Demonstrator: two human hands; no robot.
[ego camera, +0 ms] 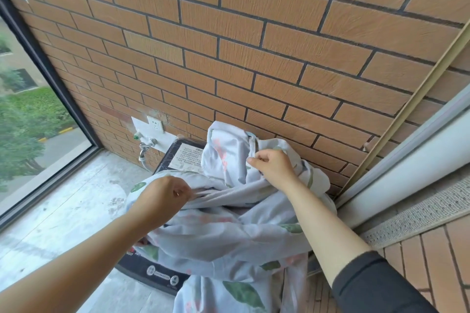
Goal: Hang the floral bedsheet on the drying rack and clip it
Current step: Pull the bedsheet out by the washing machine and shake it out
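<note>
Brick wall (254, 33), dusty floor (71, 211); left hand (162, 195), right hand (273, 168) pinching floral bedsheet (229, 231) over machine (152, 270)

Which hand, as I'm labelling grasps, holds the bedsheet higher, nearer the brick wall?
The right hand, whose arm wears a dark sleeve; the left hand grips the floral bedsheet lower.

The right arm wears a black, close-fitting sleeve (376, 284) that ends partway up the forearm, and the right hand (273, 166) is bare. The left hand (162, 194) and forearm are bare too. One nail looks faintly reddish, perhaps polish.
</note>
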